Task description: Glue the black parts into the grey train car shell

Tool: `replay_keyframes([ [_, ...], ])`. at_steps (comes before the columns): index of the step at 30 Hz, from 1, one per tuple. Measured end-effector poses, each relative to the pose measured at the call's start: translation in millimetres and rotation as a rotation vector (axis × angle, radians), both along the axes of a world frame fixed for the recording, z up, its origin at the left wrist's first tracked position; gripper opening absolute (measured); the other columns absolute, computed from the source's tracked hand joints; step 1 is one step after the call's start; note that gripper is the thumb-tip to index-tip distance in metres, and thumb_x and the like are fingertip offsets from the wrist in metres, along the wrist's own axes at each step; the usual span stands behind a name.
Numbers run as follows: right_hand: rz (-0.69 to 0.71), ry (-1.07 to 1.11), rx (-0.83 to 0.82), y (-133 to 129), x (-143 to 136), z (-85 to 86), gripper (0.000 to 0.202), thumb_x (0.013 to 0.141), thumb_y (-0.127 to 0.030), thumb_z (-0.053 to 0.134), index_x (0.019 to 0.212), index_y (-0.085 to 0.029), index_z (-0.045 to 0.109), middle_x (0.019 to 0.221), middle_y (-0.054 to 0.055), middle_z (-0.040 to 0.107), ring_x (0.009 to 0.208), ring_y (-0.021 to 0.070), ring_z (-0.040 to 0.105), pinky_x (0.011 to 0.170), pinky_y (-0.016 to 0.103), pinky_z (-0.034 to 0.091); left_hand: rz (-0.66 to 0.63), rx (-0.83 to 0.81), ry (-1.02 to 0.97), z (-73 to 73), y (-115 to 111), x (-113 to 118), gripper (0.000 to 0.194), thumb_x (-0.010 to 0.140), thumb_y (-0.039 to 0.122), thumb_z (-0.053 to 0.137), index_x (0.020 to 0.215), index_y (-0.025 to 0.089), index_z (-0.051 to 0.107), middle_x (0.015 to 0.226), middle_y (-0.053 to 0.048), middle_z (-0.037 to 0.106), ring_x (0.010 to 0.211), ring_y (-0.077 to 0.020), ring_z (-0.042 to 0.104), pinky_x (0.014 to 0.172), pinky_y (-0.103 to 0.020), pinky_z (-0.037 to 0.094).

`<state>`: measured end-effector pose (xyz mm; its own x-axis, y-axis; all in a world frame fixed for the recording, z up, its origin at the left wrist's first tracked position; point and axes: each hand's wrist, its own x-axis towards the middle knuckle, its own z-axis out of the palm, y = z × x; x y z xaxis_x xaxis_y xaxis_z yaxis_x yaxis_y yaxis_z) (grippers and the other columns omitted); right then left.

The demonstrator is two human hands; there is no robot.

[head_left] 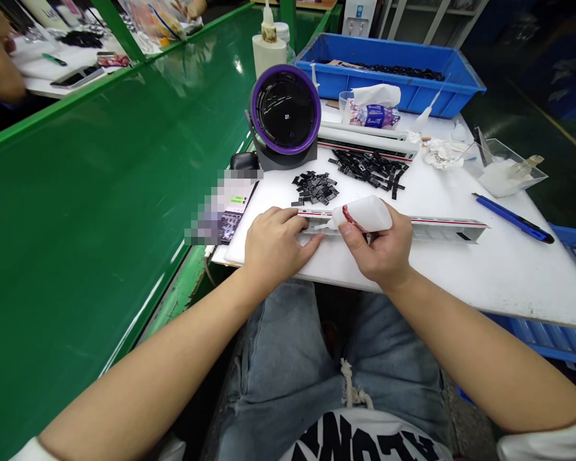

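Observation:
My right hand (384, 250) is closed around a white squeeze bottle (370, 214) with red marking, tipped so its thin nozzle points left. The nozzle tip is at the inner side of a long pale strip with a red line (444, 229), lying across the table's front. My left hand (279, 246) grips the left end of this strip, thumb on the near side and fingers over the far side. Just behind the strip lie a pile of small black pieces (315, 187) and a larger pile of longer black pieces (369, 169).
A purple-rimmed fan (287, 110) stands behind the piles, with a phone (233, 214) at the left edge. To the right are a blue cutter knife (512, 218) and a clear tray (509, 169). A blue crate (393, 89) and tissue pack (374, 115) sit at the back.

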<state>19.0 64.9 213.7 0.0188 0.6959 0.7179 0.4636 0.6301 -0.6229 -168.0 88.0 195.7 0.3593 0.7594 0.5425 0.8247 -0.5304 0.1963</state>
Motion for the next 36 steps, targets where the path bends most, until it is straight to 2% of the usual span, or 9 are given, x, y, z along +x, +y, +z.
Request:
replay_keyframes([
  [26,-0.024,-0.013,-0.033,-2.0,-2.4,4.3,0.008,0.081,-0.026,0.068,0.079,-0.019,0.064,0.058,-0.004,0.054,0.049,0.0101,0.044,0.048,0.027,0.039,-0.01,0.038,0.015,0.7,0.7,-0.4,0.029,0.085,0.047,0.064,0.081,0.019,0.072,0.095,-0.009,0.075,0.09,-0.027,0.066,0.08,-0.041,0.053],
  [36,-0.048,-0.037,-0.056,-3.1,-3.2,6.5,0.01,0.082,-0.028,0.067,0.08,-0.019,0.066,0.06,-0.003,0.057,0.051,0.0105,0.047,0.05,0.026,0.041,-0.007,0.016,0.0,1.2,0.4,-0.2,0.028,0.085,0.047,0.064,0.081,0.02,0.072,0.095,-0.009,0.075,0.092,-0.0277,0.066,0.082,-0.042,0.053],
])
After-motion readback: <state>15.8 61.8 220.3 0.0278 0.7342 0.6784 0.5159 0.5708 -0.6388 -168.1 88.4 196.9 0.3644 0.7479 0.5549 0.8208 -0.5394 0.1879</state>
